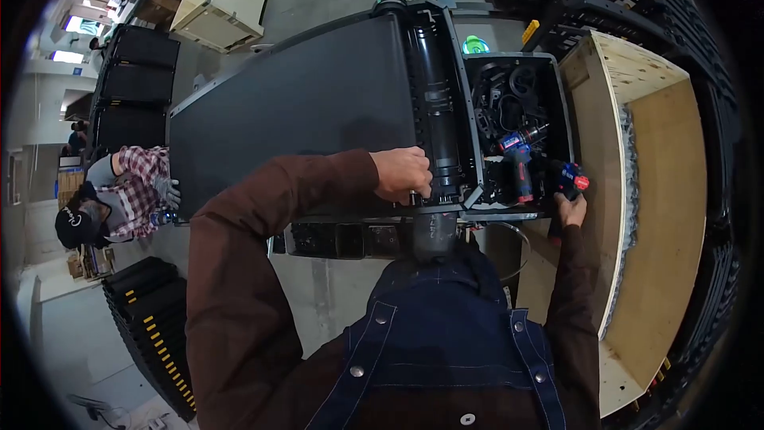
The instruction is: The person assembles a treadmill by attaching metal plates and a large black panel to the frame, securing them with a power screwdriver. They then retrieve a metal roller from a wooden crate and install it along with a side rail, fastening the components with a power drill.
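Note:
My left hand (404, 175) is closed at the right edge of a wide black belt-like panel (294, 103), beside a black roller (436, 95). A small dark piece shows below its fingers, but I cannot make out what it is. At the right end of a parts bin, my right hand (570, 209) is wrapped round a cordless drill (571, 181) with a red end. Another blue and black cordless drill (519, 161) lies in the bin, left of that hand.
Black fittings (509, 95) fill much of the bin (567, 111). Just to its right stands an open plywood crate (664, 191). Another person (135, 191) in a checked shirt and gloves works at the panel's far left end. Stacked black parts (151, 334) stand at lower left.

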`<state>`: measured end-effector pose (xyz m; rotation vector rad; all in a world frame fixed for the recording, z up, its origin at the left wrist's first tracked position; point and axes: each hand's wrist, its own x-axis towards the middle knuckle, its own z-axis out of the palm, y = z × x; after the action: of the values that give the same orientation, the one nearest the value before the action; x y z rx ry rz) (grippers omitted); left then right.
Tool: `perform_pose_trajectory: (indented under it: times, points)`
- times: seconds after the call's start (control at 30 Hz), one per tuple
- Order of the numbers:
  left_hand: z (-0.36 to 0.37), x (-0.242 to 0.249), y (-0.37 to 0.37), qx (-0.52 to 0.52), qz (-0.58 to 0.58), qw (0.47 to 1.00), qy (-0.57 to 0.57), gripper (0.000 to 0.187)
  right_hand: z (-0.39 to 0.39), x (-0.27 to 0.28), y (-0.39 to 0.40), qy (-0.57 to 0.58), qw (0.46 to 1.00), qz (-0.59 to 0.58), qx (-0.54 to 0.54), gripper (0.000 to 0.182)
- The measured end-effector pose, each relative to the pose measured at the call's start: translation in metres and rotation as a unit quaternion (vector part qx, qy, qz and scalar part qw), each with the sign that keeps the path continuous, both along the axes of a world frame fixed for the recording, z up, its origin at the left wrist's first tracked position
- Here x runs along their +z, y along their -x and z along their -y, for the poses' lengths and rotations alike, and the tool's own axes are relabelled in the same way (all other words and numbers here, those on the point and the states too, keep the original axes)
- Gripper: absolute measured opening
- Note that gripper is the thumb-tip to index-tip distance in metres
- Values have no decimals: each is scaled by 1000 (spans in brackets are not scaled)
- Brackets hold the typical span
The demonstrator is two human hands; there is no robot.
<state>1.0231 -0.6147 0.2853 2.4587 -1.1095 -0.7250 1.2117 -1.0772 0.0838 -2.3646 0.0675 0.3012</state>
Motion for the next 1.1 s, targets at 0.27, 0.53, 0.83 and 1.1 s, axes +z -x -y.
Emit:
perform_pose_trajectory:
  times: [0.27, 0.53, 0.83, 1.1]
  points:
    - [1, 6, -3, -3, -14, 1000, -16, 28, 31, 160, 122, -323, 939, -89, -80, 42]
    - [2, 5, -1, 6, -24, 999, -22, 35, -45, 200, 159, -388, 876, -276, 74, 47]
    - [2, 5, -2, 7, -33, 999, -24, 29, -51, 203, 136, -345, 849, -390, 89, 39]
    - [0, -2, 0, 3, -24, 999, -21, 27, -64, 216, 101, -297, 866, -374, 149, 29]
